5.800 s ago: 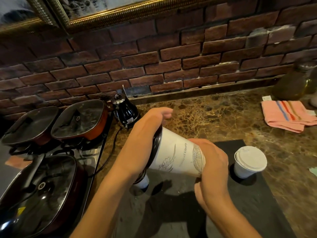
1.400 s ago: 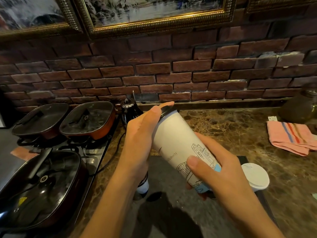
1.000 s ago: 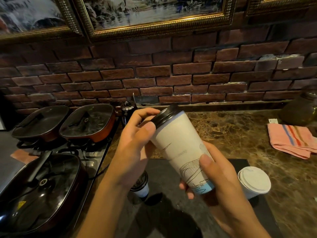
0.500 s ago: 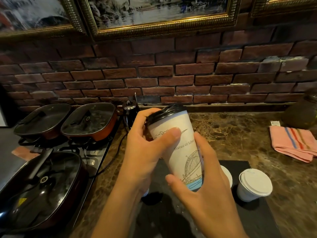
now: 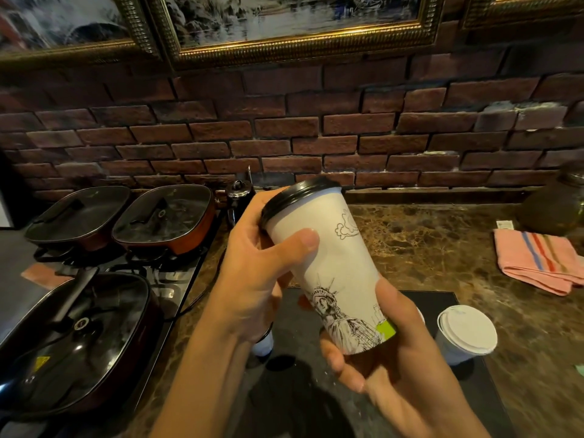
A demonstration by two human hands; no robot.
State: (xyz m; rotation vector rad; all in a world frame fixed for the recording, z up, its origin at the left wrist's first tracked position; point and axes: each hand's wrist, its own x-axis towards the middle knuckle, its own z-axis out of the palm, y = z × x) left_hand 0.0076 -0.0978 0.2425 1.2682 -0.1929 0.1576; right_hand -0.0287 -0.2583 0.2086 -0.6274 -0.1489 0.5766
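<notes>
- A tall white paper cup (image 5: 335, 273), printed with line drawings and capped with a black lid (image 5: 300, 197), is being held in the air at the centre of the frame. It is tilted so that the lid is leaning toward the upper left.
- Its upper wall is being gripped by the left hand (image 5: 252, 279): the thumb is being pressed across the front just under the lid, while the fingers are being curled round the far side, mostly hidden.
- Its base is being cupped by the right hand (image 5: 401, 358), whose fingers (image 5: 343, 371) are being wrapped underneath, with the thumb being laid up the right wall.
- Below the cup, a black mat (image 5: 442, 300) is being carried by the brown marbled worktop (image 5: 426, 245).
- A small white-lidded cup (image 5: 466, 335) is being kept on the mat, just right of the right hand.
- A second small cup (image 5: 264, 343) is being largely covered by the left wrist.
- A dark kettle (image 5: 240, 192), at the foot of the brick wall (image 5: 347, 134), is being partly blocked by the left hand.
- At the left of the frame, a red-sided pan (image 5: 164, 216), a darker pan (image 5: 79, 213) and a large black pan (image 5: 72, 336) are being kept lidded.
- A pink striped cloth (image 5: 537, 263) is being left folded at the right edge, with a dark round jar (image 5: 553, 210) behind it.
</notes>
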